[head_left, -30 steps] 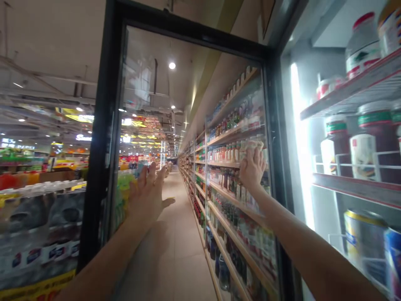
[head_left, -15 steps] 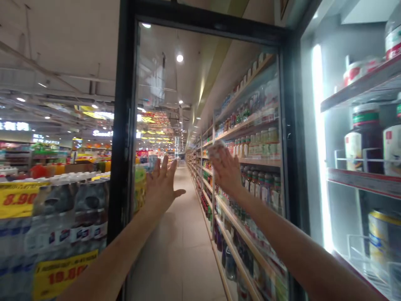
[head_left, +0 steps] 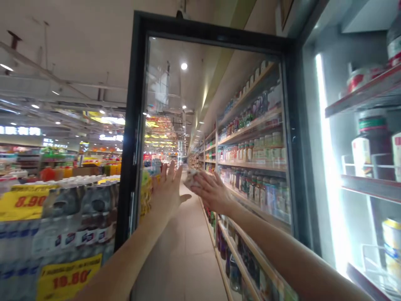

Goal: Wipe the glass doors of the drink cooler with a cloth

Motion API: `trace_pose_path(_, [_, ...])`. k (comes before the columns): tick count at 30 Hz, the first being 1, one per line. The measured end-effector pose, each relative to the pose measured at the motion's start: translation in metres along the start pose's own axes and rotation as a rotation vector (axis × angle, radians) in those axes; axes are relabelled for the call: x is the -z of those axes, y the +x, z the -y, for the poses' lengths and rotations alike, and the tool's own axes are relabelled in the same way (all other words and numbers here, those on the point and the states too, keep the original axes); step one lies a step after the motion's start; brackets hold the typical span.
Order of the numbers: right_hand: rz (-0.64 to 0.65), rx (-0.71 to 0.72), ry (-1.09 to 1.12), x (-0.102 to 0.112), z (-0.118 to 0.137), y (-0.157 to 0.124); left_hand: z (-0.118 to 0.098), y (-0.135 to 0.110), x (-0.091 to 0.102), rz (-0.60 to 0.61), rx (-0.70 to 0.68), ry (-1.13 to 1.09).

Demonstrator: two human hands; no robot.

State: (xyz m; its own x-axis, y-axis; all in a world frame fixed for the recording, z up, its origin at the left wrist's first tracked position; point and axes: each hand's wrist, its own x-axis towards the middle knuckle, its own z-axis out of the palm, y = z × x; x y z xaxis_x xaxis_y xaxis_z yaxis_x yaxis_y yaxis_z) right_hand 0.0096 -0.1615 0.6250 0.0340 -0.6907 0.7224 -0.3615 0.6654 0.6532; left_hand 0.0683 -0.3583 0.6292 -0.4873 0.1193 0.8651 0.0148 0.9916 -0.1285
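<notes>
Yellow tags carry the plainest writing: "8.90" in red on the upper tag (head_left: pixel 26 203) and "19.80" on the lower tag (head_left: pixel 67 278), which has a smaller, blurred line above the figures. Far back, a lit white sign (head_left: pixel 111 137) starts with what looks like an S; the rest is too soft to read. Dark badges on the white band of the packed bottles (head_left: pixel 78 205) are also beyond reading. On the right, a dark bottle (head_left: pixel 371 142) has a green band under its cap and a pale label, its print blurred.

Below that bottle, a yellow-topped can (head_left: pixel 393 244) stands at the picture's edge, and a bright light strip (head_left: pixel 328 167) runs down the cabinet's inner side. The door's black frame (head_left: pixel 130 142) stands between the packed bottles and the cabinet. Rows of stocked shelves (head_left: pixel 250 163) and a pale floor (head_left: pixel 184 259) show in its glass (head_left: pixel 216 104).

The hands are apart but near each other in front of the glass. The left hand (head_left: pixel 167 188) is spread wide, holding nothing; whether it touches the pane I cannot tell. The right hand (head_left: pixel 214 191) holds a bunched, whitish cloth (head_left: pixel 190 177) under its outstretched fingers, just beside the left thumb.
</notes>
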Motion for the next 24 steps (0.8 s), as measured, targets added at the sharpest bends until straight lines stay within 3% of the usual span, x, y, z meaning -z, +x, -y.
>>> trace_pose_path(4, [-0.11, -0.489, -0.066, 0.007, -0.015, 0.013, 0.002, 0.0, -0.002, 0.022, -0.005, -0.002])
trace_pose_path(5, [-0.119, -0.539, -0.069, 0.008, -0.016, 0.016, 0.002, -0.001, -0.002, 0.025, -0.008, 0.001])
trace_pose_path(6, [-0.106, -0.503, -0.058, 0.008, -0.014, 0.016, 0.003, -0.001, -0.003, 0.024, -0.013, 0.004])
trace_pose_path(9, [-0.015, -0.12, 0.014, 0.005, -0.003, -0.001, 0.003, -0.002, -0.003, 0.013, -0.029, 0.006])
trace_pose_path(10, [-0.005, -0.052, 0.024, 0.003, -0.003, -0.01, 0.003, -0.003, -0.003, 0.01, -0.031, 0.006])
trace_pose_path(11, [-0.015, -0.071, 0.016, 0.003, -0.005, -0.02, 0.003, -0.003, -0.003, 0.01, -0.032, 0.004])
trace_pose_path(16, [-0.213, -0.778, -0.163, 0.008, -0.032, -0.049, 0.003, -0.003, -0.003, 0.01, -0.03, -0.002])
trace_pose_path(17, [-0.223, -0.792, -0.175, 0.01, -0.031, -0.05, 0.003, -0.003, -0.004, 0.007, -0.029, -0.004])
trace_pose_path(18, [-0.207, -0.709, -0.164, 0.01, -0.027, -0.05, 0.003, -0.003, -0.005, 0.003, -0.027, -0.007])
trace_pose_path(21, [-0.085, -0.256, -0.069, 0.008, -0.011, -0.047, 0.005, -0.003, -0.008, -0.016, -0.028, -0.014])
trace_pose_path(22, [-0.068, -0.209, -0.053, 0.007, -0.009, -0.045, 0.006, -0.003, -0.009, -0.023, -0.029, -0.015])
trace_pose_path(24, [-0.115, -0.402, -0.076, 0.006, -0.013, -0.043, 0.007, -0.003, -0.01, -0.031, -0.034, -0.016])
